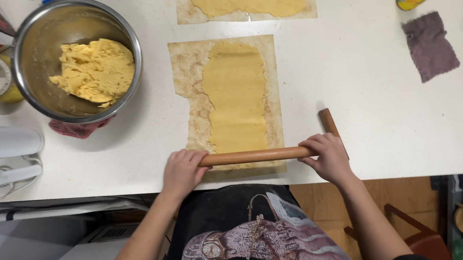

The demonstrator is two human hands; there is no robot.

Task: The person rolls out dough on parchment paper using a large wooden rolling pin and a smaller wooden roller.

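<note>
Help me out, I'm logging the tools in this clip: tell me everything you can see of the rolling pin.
The rolling pin is a plain, slim wooden rod, smooth and reddish brown, with no separate handles. It lies almost level across the near end of the rolled yellow dough on its sheet of paper, close to the table edge. The left hand presses on its left end and the right hand covers its right end. A second, shorter wooden stick pokes out behind the right hand.

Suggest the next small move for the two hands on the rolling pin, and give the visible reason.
Probably push the rolling pin away over the dough strip: the left hand and right hand hold it at the strip's near end.
</note>
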